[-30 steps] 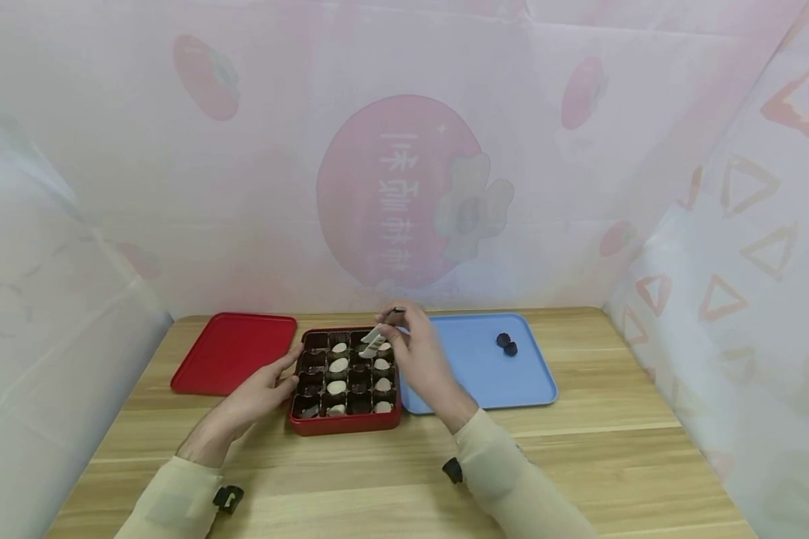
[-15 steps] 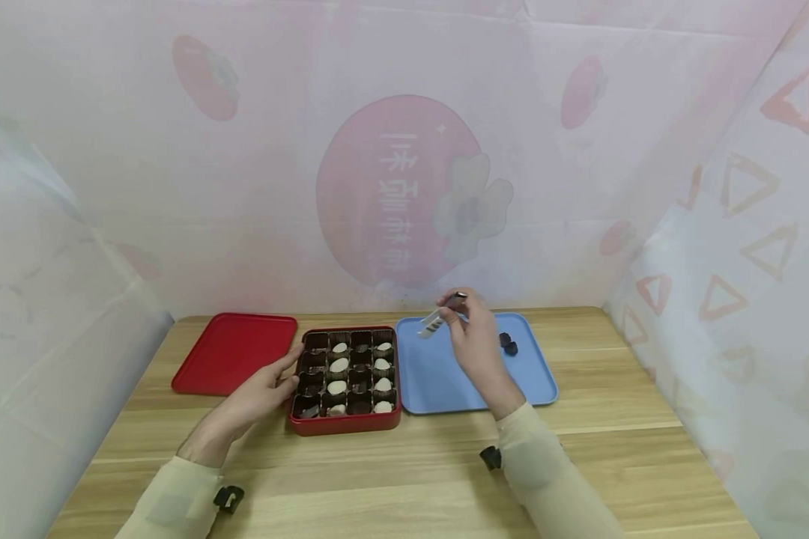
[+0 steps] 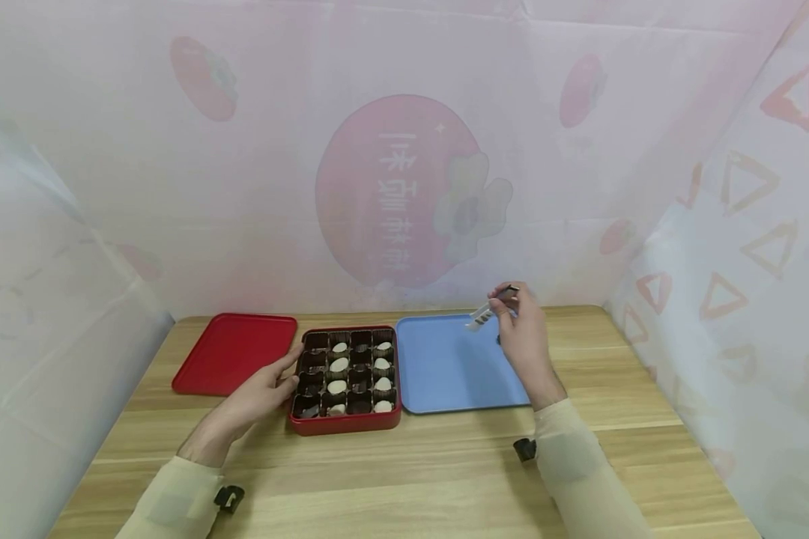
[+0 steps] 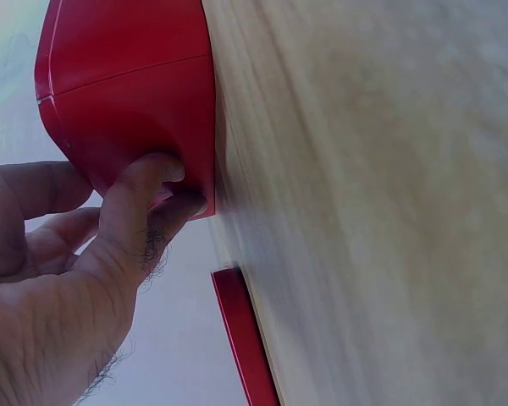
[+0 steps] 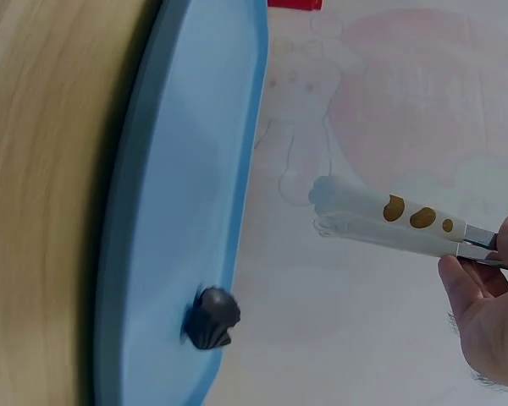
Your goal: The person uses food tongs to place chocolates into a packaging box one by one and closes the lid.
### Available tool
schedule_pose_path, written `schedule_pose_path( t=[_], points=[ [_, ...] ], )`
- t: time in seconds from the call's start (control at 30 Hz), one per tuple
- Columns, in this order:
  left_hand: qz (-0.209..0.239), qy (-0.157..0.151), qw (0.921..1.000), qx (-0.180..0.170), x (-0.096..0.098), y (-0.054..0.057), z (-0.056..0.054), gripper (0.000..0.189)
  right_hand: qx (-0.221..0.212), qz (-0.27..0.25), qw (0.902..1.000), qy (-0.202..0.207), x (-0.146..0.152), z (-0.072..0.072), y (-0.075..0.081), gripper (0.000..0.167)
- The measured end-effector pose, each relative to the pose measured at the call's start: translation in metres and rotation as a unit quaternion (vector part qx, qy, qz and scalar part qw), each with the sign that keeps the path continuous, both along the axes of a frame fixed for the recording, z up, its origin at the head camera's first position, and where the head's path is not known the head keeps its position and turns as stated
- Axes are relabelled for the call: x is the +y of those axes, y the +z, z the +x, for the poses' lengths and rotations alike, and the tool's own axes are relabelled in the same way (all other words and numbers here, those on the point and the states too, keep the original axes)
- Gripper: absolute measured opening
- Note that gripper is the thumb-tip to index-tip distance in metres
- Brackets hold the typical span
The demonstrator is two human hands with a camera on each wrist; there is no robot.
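Note:
My left hand (image 3: 264, 391) rests against the left side of a red box (image 3: 344, 426); the left wrist view shows the thumb and fingertips pressed to its wall. White and dark chocolates sit in the box's dark compartments. In my right hand (image 3: 527, 337) is a pair of tongs (image 5: 398, 217) with white, brown-spotted arms, held above the blue tray (image 3: 438, 367). The tips of the tongs are close together, and I see nothing between them. A dark chocolate (image 5: 212, 318) lies on the tray; in the head view my right hand mostly covers that spot.
Left of the box lies a red lid (image 3: 232, 355), flat on the wooden table (image 3: 377, 486). The tray stands directly to the box's right. Printed cloth walls (image 3: 256, 187) rise behind the table and at both sides.
My right hand has moved right with the tongs, from over the box to above the blue tray, and now covers the dark chocolates. The left hand and box have stayed put.

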State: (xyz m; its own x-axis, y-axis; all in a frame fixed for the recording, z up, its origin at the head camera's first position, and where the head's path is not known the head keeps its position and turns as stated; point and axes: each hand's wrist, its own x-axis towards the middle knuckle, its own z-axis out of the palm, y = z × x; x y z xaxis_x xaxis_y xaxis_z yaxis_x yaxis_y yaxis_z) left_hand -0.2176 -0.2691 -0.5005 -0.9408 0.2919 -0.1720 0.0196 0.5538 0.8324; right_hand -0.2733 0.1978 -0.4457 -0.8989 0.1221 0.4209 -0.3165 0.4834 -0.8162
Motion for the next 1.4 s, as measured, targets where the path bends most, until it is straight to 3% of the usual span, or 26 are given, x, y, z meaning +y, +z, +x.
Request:
schedule_pose_path(
  t=[0.2, 0.43, 0.77, 1.1, 1.4],
  points=[
    [-0.013, -0.001, 0.9999, 0.001, 0.0, 0.0, -0.001, 0.073, -0.015, 0.017, 0.9994, -0.027, 0.023, -0.003, -0.005, 0.021],
    [0.023, 0.001, 0.9997, -0.005, 0.0, -0.001, -0.001, 0.073, -0.038, 0.023, 0.9975, -0.056, 0.043, -0.005, -0.011, 0.019],
    [0.003, -0.006, 1.0, 0.001, -0.001, 0.001, -0.001, 0.073, -0.064, 0.048, 0.9944, -0.07, 0.059, -0.007, -0.024, 0.02],
    [0.001, -0.008, 1.0, 0.0, 0.001, 0.001, -0.001, 0.073, -0.059, 0.078, 0.9924, -0.074, 0.057, -0.012, -0.033, 0.014],
    [-0.004, -0.005, 1.0, 0.0, 0.0, 0.001, 0.0, 0.073, -0.039, 0.075, 0.9945, -0.062, 0.036, -0.009, -0.033, 0.008]
  ],
)
